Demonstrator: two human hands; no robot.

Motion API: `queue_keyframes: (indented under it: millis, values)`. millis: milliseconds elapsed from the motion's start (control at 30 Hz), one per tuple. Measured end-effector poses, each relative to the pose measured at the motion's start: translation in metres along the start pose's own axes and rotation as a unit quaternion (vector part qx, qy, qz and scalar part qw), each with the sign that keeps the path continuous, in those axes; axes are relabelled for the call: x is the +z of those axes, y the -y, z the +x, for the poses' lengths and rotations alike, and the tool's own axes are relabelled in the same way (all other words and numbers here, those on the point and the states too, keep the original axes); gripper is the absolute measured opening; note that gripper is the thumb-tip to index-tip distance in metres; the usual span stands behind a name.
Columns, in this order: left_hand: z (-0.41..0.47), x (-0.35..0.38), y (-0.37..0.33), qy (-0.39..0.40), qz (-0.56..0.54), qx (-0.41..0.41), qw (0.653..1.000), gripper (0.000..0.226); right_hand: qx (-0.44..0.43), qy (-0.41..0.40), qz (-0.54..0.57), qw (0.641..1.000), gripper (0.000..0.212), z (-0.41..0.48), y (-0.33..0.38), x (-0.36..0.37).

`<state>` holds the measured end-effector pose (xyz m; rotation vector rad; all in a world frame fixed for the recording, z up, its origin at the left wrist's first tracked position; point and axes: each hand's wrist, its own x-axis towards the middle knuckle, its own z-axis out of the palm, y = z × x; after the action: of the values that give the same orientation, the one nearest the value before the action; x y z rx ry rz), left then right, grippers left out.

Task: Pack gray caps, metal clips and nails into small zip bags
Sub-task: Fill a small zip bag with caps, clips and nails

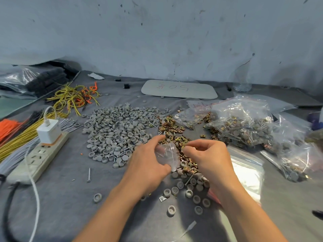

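A big heap of gray caps (118,128) lies in the middle of the gray cloth, with nails (122,151) mixed in at its near edge. Brass-coloured metal clips (172,127) form a strip to its right. My left hand (148,161) grips a small clear zip bag (167,154) above the clips. Curled fingers of my right hand (208,158) pinch the bag's right edge. More caps (190,187) lie scattered under my wrists. What the bag contains cannot be made out.
Filled zip bags (244,126) pile up at the right, with a stack of flat empty bags (244,168) beside my right hand. A power strip (38,154) with a white charger (49,131) and bundled wires (75,96) lie at the left. A white board (180,89) rests near the wall.
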<state>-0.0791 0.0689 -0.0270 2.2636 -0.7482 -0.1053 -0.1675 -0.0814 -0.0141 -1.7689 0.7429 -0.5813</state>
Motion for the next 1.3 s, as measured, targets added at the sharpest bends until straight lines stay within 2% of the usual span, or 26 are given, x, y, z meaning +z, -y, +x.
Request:
queue_keyframes:
  millis: [133, 200, 300, 400, 500, 600, 633, 700, 833, 900, 1000, 1067, 1167, 1233, 1300]
  values:
    - [-0.002, 0.0, 0.0, -0.008, -0.029, 0.016, 0.999, 0.089, -0.111, 0.113, -0.078, 0.984, 0.017, 0.002, 0.008, 0.017]
    - [-0.001, -0.001, 0.001, -0.022, -0.049, 0.016, 0.998, 0.081, -0.131, 0.158, -0.05, 0.977, 0.023, 0.002, 0.011, 0.023]
    - [0.0, -0.005, 0.006, -0.068, -0.086, 0.008, 0.994, 0.061, -0.049, 0.127, 0.071, 0.988, 0.031, 0.005, 0.014, 0.021]
    - [0.003, -0.01, 0.007, -0.099, -0.167, -0.017, 0.981, 0.051, 0.077, 0.063, 0.103, 0.99, 0.041, 0.012, 0.011, 0.01]
    - [0.006, -0.02, 0.006, -0.143, -0.295, -0.034, 0.944, 0.044, 0.167, 0.041, 0.151, 0.973, 0.05, 0.013, 0.009, 0.006]
    - [0.009, -0.03, 0.007, -0.242, -0.378, -0.011, 0.893, 0.043, 0.174, 0.052, 0.249, 0.951, 0.051, 0.009, 0.01, 0.008]
    - [0.008, -0.033, 0.007, -0.274, -0.361, 0.004, 0.891, 0.044, 0.167, 0.057, 0.27, 0.947, 0.05, 0.009, 0.011, 0.008]
    - [0.006, -0.034, 0.009, -0.3, -0.272, 0.028, 0.914, 0.052, 0.158, 0.064, 0.291, 0.941, 0.043, 0.009, 0.01, 0.007]
    - [0.001, -0.018, 0.009, -0.2, -0.043, 0.011, 0.979, 0.071, 0.108, 0.061, 0.328, 0.937, 0.024, 0.003, 0.015, 0.008]
    - [0.0, -0.007, 0.007, -0.153, 0.0, 0.002, 0.988, 0.074, 0.046, 0.063, 0.296, 0.952, 0.025, 0.0, 0.018, 0.008]
    - [0.0, -0.002, 0.004, -0.119, -0.003, 0.012, 0.993, 0.073, -0.093, 0.051, 0.063, 0.992, 0.03, -0.006, 0.019, 0.013]
    - [0.0, -0.001, 0.004, -0.092, -0.021, 0.023, 0.995, 0.08, -0.158, 0.037, -0.057, 0.985, 0.026, -0.009, 0.019, 0.019]
    - [0.0, -0.001, 0.004, -0.055, -0.03, 0.034, 0.997, 0.087, -0.213, 0.065, -0.1, 0.97, 0.02, -0.009, 0.021, 0.026]
    - [0.0, -0.001, 0.006, -0.061, -0.05, 0.047, 0.996, 0.082, -0.234, 0.108, -0.115, 0.959, 0.019, -0.009, 0.022, 0.03]
    - [0.001, -0.002, 0.009, -0.08, -0.071, 0.047, 0.993, 0.074, -0.216, 0.12, -0.074, 0.966, 0.028, -0.008, 0.024, 0.028]
